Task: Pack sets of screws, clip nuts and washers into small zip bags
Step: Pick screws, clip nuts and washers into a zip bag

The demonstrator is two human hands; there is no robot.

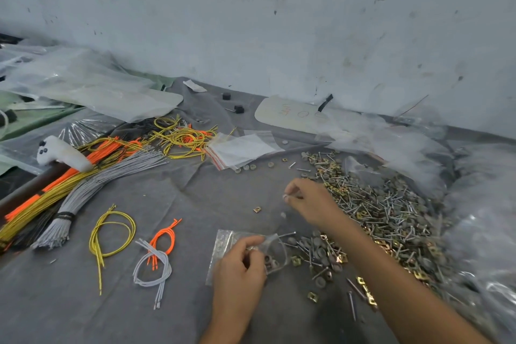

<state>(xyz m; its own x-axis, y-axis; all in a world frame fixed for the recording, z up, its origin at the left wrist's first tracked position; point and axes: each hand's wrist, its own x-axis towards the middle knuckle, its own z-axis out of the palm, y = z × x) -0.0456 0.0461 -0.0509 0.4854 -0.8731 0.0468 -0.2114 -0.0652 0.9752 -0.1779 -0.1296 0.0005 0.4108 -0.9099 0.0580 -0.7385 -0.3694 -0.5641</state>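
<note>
**Position.** The small zip bag (222, 246) lies on the grey-covered surface (181, 198), just beside the near end of the heap of screws, clip nuts and washers (391, 212). A few parts show through the film on its right side.

**Hands.**
- The left hand (240, 265) has its grip curled onto the bag's mouth, pinching the film.
- The right hand (310, 201) hangs beyond the bag. Thumb and forefinger are closed in a fine grip on a small pale part (285, 196). Blur prevents telling whether it is a washer.

**Risks, as judged.**
1. The pinched part is tiny and apart from the bag's mouth. A slip would drop it onto the cloth, where one loose clip nut (257, 209) lies apart from the heap.
2. The mouth is held by one hand only, so the film may sag shut and the part may bounce off it.
3. The heap lies close to the bag, so strays could be swept in and spoil the set count. The count cannot be verified through the film.
4. Screw points may pierce the thin film.
5. The right forearm crosses the heap and could drag parts along.

**Writing.**
- A pale board (290, 114) by the wall bears orange hand-drawn marks. Only an "O"-like shape can be made out.
- The stack of empty bags (245, 149) shows a red strip and no legible print.
- No brand is visible anywhere
</note>
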